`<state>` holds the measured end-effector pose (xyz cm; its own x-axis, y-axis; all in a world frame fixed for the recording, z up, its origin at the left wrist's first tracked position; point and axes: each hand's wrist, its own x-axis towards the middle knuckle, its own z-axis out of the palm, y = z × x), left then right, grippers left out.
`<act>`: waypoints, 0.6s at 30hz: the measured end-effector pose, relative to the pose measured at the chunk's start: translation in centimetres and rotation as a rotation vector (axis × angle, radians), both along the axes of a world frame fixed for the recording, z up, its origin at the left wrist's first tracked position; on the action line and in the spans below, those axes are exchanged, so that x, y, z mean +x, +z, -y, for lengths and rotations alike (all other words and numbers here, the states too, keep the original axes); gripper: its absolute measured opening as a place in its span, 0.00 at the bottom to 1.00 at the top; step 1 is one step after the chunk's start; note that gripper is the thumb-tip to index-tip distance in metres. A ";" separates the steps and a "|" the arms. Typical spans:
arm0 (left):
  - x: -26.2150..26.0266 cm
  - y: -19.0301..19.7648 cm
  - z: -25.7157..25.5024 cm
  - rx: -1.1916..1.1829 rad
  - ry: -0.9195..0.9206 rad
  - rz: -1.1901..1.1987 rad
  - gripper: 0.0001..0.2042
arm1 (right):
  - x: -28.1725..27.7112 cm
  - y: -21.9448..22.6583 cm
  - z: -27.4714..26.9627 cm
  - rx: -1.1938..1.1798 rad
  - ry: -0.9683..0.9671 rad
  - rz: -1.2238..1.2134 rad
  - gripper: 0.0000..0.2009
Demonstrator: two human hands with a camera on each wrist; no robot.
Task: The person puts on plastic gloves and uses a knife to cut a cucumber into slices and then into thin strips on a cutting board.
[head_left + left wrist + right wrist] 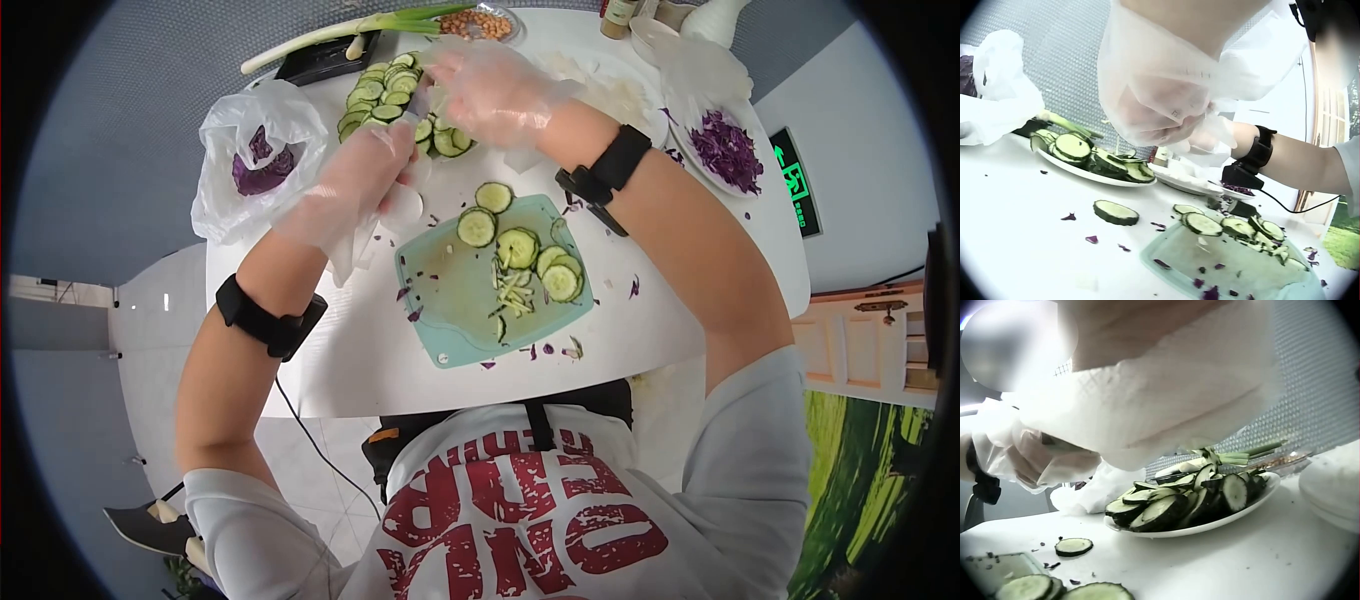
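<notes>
Both hands wear clear plastic gloves and meet over a white plate [1210,523] heaped with cucumber slices [380,95]. My left hand [365,170] has its fingers curled round what looks like a knife; a narrow strip of its grey blade [420,101] shows between the hands. My right hand [490,88] is at the far end of that blade, above the slices, its fingertips largely hidden by the glove. Nearer my body lies a green cutting board [455,300] with several cucumber slices [560,280] and thin cucumber strips [514,295].
A plastic bag [225,180] with purple cabbage [262,170] stands at the left. Shredded cabbage [728,150] fills a plate at the right. At the back lie a leek [330,40], a black tray [320,62] and peanuts [475,24]. One loose cucumber slice [1116,212] sits beside the board.
</notes>
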<state>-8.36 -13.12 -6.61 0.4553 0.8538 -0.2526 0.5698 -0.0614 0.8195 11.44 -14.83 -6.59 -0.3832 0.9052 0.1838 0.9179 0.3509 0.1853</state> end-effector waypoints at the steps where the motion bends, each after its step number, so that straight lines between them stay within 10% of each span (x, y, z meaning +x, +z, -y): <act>1: -0.1 -0.1 -0.6 -0.015 -0.009 -0.052 0.20 | 0.1 0.2 -0.3 -0.121 -0.064 0.132 0.23; 18: -9.2 -0.1 6.9 -0.149 -0.084 -0.049 0.21 | 3.0 -1.6 8.2 0.028 0.096 -0.406 0.24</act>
<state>-17.57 -20.03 -6.70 0.5078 0.7643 -0.3975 0.6074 0.0096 0.7943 14.47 -23.08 -8.20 -0.3566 0.8614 0.3617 0.8818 0.4382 -0.1745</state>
